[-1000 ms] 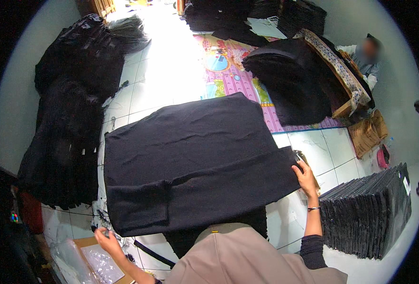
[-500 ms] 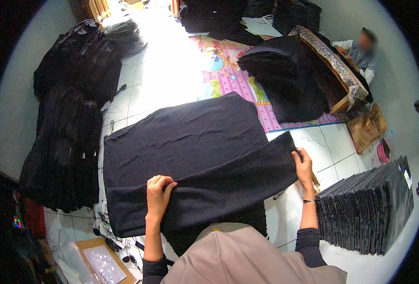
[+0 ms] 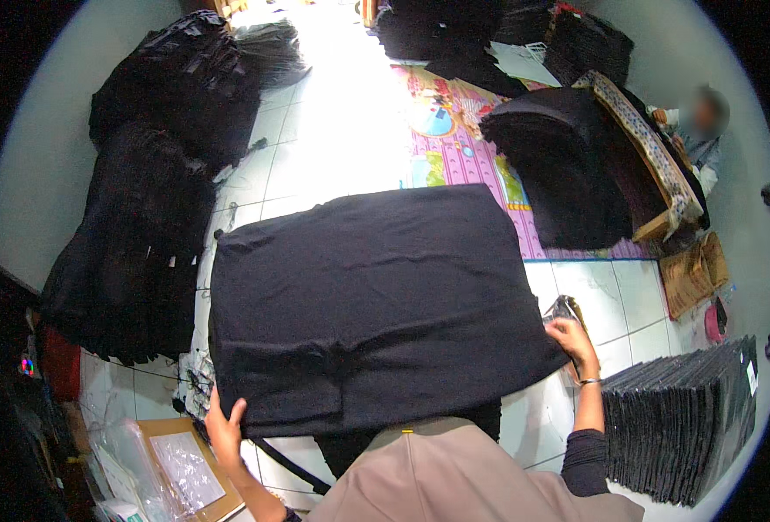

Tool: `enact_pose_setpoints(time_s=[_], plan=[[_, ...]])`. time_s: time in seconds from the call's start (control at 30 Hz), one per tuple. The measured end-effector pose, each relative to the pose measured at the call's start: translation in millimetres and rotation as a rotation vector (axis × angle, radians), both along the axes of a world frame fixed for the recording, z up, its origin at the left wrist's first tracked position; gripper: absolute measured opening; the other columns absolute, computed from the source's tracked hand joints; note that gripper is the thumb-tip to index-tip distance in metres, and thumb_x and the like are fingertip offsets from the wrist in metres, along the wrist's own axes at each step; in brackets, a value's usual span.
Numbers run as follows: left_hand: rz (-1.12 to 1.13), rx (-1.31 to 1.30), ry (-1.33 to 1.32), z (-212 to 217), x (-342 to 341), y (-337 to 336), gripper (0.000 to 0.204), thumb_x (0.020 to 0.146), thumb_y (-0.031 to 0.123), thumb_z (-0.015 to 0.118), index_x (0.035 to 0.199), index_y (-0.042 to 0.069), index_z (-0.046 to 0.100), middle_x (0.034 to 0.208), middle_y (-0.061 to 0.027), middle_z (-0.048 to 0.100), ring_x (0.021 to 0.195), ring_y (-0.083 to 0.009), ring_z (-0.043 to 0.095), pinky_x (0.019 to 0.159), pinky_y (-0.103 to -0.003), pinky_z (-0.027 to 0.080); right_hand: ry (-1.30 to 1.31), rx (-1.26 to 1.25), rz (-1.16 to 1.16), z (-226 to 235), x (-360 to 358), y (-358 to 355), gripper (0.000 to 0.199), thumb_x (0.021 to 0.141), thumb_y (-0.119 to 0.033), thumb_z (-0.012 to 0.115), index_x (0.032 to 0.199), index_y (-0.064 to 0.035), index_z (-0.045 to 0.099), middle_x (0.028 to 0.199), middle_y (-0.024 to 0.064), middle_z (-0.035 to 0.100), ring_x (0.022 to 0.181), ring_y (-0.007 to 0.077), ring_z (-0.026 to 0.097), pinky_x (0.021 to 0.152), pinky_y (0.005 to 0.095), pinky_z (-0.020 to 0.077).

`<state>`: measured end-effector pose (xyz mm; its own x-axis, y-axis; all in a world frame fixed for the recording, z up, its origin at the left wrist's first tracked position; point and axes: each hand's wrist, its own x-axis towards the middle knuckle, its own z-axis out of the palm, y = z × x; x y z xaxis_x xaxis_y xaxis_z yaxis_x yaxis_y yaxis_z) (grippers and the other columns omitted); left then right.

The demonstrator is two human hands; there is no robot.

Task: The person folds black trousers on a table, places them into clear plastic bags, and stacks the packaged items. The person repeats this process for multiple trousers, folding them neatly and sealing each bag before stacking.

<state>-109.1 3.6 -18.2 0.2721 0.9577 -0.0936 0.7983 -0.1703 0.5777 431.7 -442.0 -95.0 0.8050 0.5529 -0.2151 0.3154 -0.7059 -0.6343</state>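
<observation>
Left hand: mine [image 3: 226,424] has left the middle of the cloth, where it pinched half a second ago, and is now at the lower left corner — thumb spread from the fingers, touching the edge, nothing pinched that I can see. Forearm slants up from the bottom edge.
Right hand: mine [image 3: 574,341] stays at the right edge, fingers bent and closed on the border; wrist bent inward, silvery bracelet [image 3: 590,380] below.
Black cloth: the wide, matte black fabric piece [image 3: 376,278] lies across the centre of the frame. The slanting raised edge has gone down, so the near band sits flatter, though a crease and a short ridge remain at lower left.
Wrapped stack: glossy black flat packs [image 3: 676,426], lower right.
Dark heap: tall layered black textiles [image 3: 154,244], left side.
Floor mat: pink patterned sheet [image 3: 467,157], upper middle — beside draped black fabric [image 3: 568,174].
Co-worker: a person in pale sleeves [image 3: 702,157], upper right.
</observation>
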Motion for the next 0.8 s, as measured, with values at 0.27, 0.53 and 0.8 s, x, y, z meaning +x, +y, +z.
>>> enact_pose_setpoints(time_s=[0.27,0.53,0.8], plan=[[-0.17,0.104,-0.146,-9.5,80.5,182.5,0.051,0.101,0.035,0.046,0.133,-0.004,0.05,0.131,-0.0218,0.057,0.123,-0.0273,0.054,0.104,-0.033,0.038,0.298,0.367,-0.117,-5.4,119.6,120.4,0.068,0.096,-0.062,0.04,0.122,-0.0034,0.062,0.12,0.0114,0.063,0.112,0.0221,0.057,0.093,0.0397,0.0461],[0.056,-0.593,-0.552,-33.4,228.3,271.7,0.05,0.094,0.044,0.057,0.115,-0.001,0.065,0.107,-0.0127,0.067,0.093,-0.0195,0.063,0.083,-0.032,0.048,2.001,0.946,-0.136,-18.4,162.7,225.3,0.056,0.095,-0.038,0.039,0.134,0.0001,0.05,0.133,0.017,0.054,0.117,0.0341,0.053,0.103,0.0507,0.0403],[-0.277,-0.391,-0.81,38.1,213.4,250.8,0.025,0.089,0.033,0.069,0.085,0.008,0.071,0.077,0.0038,0.067,0.071,-0.0059,0.057,0.067,-0.023,0.038,-0.133,0.99,-0.223,34.5,244.8,215.6,0.021,0.086,-0.007,0.071,0.106,-0.0006,0.068,0.095,0.0061,0.069,0.085,0.0135,0.064,0.082,0.0267,0.0497]])
